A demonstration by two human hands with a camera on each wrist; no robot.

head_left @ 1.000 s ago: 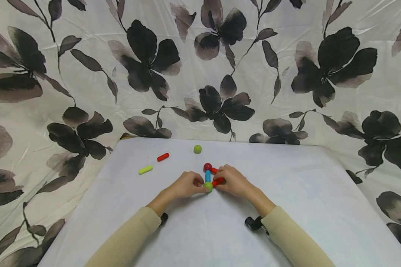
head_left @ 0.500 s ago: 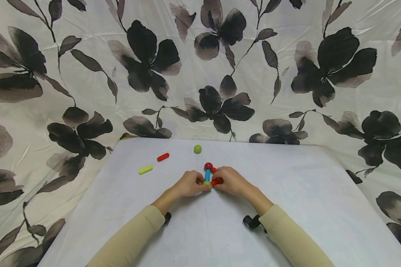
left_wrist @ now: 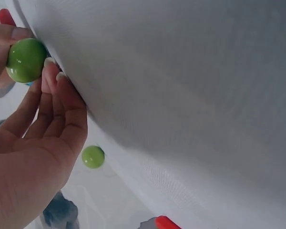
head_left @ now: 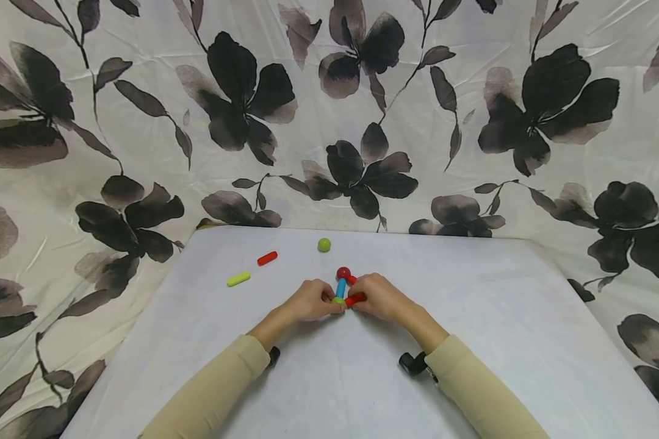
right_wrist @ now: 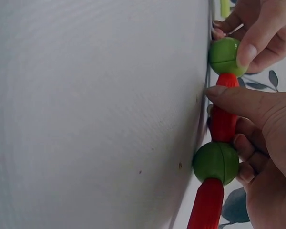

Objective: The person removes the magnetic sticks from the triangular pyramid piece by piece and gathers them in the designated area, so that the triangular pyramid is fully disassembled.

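My left hand [head_left: 314, 300] pinches a green ball [left_wrist: 26, 60] between thumb and fingers; in the head view its thumb covers most of that ball. My right hand [head_left: 381, 297] grips a ribbed red rod [right_wrist: 223, 121] whose end meets the held ball. At the rod's other end is a second green ball [right_wrist: 216, 163], with another red rod [right_wrist: 206, 205] running on from it. A short blue rod [head_left: 341, 288] joins the held ball to a red ball [head_left: 343, 273]. Another red rod [head_left: 352, 280] leads from the red ball toward my right hand, which partly hides it.
Beyond the hands a loose green ball [head_left: 324, 245] lies near the back edge of the white table [head_left: 516, 305]. Off to the left are a loose red rod [head_left: 267, 258] and a yellow-green rod [head_left: 238, 279]. A floral cloth [head_left: 357, 110] hangs behind the table.
The held green ball has shifted slightly left and away, and the left thumb now covers more of it. The blue rod leans a little more. The loose pieces have stayed put.
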